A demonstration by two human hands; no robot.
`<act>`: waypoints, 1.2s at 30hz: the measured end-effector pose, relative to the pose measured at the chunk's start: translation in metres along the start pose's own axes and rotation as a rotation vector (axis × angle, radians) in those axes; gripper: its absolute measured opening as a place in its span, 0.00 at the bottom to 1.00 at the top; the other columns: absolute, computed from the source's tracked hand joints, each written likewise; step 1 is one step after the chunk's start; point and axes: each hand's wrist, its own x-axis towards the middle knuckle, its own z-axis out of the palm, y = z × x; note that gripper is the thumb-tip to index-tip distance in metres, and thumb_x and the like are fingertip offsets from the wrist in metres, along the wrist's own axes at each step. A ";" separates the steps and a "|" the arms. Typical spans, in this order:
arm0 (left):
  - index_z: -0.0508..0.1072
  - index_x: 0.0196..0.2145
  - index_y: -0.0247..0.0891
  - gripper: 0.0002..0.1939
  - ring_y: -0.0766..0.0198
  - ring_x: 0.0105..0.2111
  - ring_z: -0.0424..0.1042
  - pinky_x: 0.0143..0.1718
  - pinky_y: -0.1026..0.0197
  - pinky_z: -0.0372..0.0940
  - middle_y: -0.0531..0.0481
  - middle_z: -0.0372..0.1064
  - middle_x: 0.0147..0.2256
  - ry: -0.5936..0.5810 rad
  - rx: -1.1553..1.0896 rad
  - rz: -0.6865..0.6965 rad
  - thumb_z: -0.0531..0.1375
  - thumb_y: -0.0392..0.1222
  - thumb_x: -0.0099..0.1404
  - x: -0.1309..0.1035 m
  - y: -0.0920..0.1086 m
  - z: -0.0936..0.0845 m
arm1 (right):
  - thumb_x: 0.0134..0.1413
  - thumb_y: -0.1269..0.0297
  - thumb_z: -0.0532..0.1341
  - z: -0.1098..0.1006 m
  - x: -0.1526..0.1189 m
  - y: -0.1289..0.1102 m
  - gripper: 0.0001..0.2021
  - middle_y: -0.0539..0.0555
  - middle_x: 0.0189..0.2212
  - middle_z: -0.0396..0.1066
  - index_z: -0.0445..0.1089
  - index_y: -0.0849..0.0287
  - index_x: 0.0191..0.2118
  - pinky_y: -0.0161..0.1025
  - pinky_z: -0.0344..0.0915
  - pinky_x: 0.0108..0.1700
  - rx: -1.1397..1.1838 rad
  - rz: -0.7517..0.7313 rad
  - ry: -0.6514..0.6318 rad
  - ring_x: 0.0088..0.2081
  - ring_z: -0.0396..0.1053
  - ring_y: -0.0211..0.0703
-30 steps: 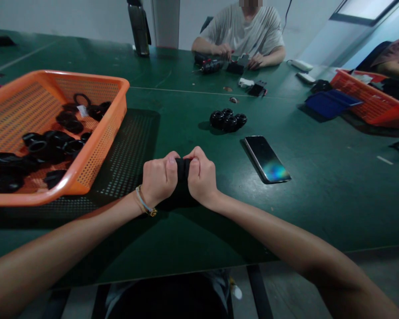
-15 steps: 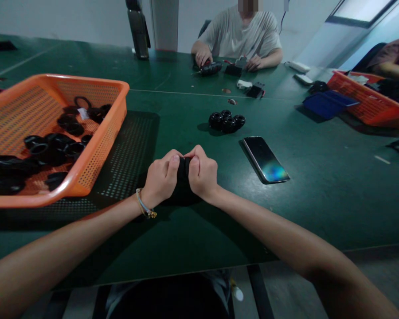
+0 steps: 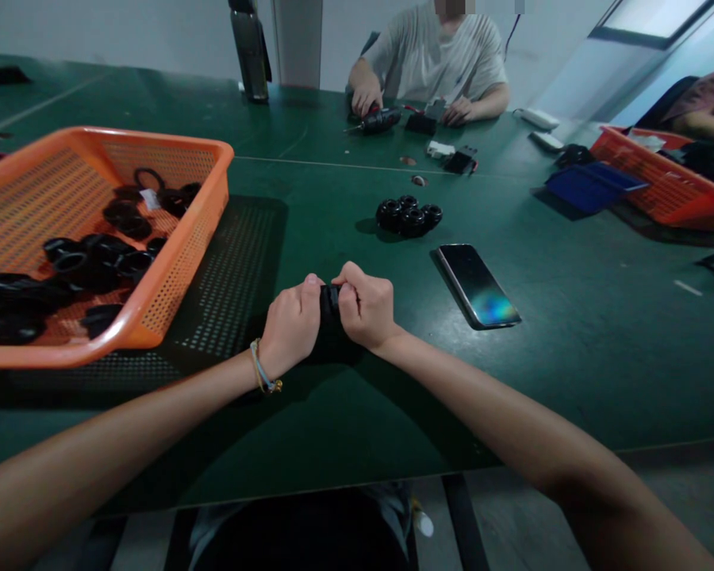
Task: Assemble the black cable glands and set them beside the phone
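Note:
My left hand [image 3: 293,325] and my right hand [image 3: 366,305] meet above the green table [image 3: 262,460], both closed round a small black part [image 3: 329,300]. Only a narrow strip of that part shows between my thumbs; my fingers cover its ends, so its full shape is hidden. Past my right hand, several glossy black ring-shaped parts [image 3: 409,216] stand in a tight cluster. A phone [image 3: 477,285] lies face up to the right of my hands.
An orange basket [image 3: 182,305] holding several black parts stands at left. A dark bottle [image 3: 251,55] is at the back. Across the table, a person's hand [image 3: 366,97] rests by a power drill [image 3: 381,120]. A blue tray [image 3: 595,186] and a second orange basket [image 3: 660,198] are at right.
My hands have shifted very slightly apart, the left one turning a little, and more of the black part shows between them. Both still grip it. The view has moved slightly.

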 end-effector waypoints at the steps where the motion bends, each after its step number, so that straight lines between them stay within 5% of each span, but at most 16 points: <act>1: 0.69 0.29 0.36 0.25 0.62 0.23 0.66 0.28 0.61 0.61 0.46 0.67 0.22 0.002 0.035 0.020 0.37 0.45 0.67 -0.001 0.000 0.000 | 0.53 0.70 0.44 0.000 -0.001 -0.002 0.11 0.45 0.14 0.56 0.56 0.57 0.22 0.30 0.51 0.19 0.015 0.016 -0.001 0.15 0.56 0.31; 6: 0.70 0.30 0.35 0.26 0.60 0.25 0.69 0.28 0.61 0.60 0.45 0.68 0.22 0.044 0.221 0.149 0.35 0.44 0.67 -0.005 0.000 -0.003 | 0.52 0.70 0.44 -0.002 -0.004 -0.012 0.10 0.45 0.14 0.55 0.54 0.57 0.22 0.31 0.50 0.20 0.107 0.121 -0.001 0.16 0.54 0.31; 13: 0.70 0.29 0.35 0.30 0.64 0.16 0.65 0.19 0.63 0.51 0.48 0.66 0.17 0.133 0.539 0.419 0.31 0.45 0.68 -0.003 -0.001 -0.011 | 0.50 0.71 0.44 0.002 -0.004 -0.022 0.09 0.46 0.16 0.51 0.51 0.56 0.21 0.34 0.48 0.24 0.236 0.474 -0.004 0.19 0.52 0.35; 23: 0.68 0.28 0.35 0.27 0.63 0.16 0.64 0.19 0.62 0.52 0.49 0.64 0.16 0.166 0.613 0.584 0.33 0.45 0.68 0.000 -0.003 -0.015 | 0.50 0.71 0.44 0.001 -0.004 -0.027 0.10 0.46 0.17 0.50 0.49 0.56 0.20 0.35 0.49 0.26 0.317 0.606 -0.019 0.21 0.51 0.36; 29: 0.68 0.31 0.36 0.26 0.64 0.18 0.64 0.21 0.62 0.54 0.49 0.66 0.21 0.106 0.386 0.429 0.35 0.49 0.67 0.002 -0.004 -0.010 | 0.51 0.70 0.43 0.002 -0.003 -0.019 0.10 0.46 0.16 0.51 0.51 0.56 0.22 0.35 0.49 0.25 0.212 0.461 -0.021 0.20 0.52 0.35; 36: 0.66 0.26 0.38 0.29 0.66 0.16 0.60 0.18 0.64 0.57 0.53 0.59 0.16 -0.074 -0.262 0.048 0.35 0.57 0.67 0.002 -0.001 0.001 | 0.52 0.68 0.45 -0.003 -0.003 0.002 0.09 0.49 0.18 0.61 0.60 0.57 0.26 0.35 0.54 0.25 -0.053 -0.032 0.011 0.21 0.58 0.36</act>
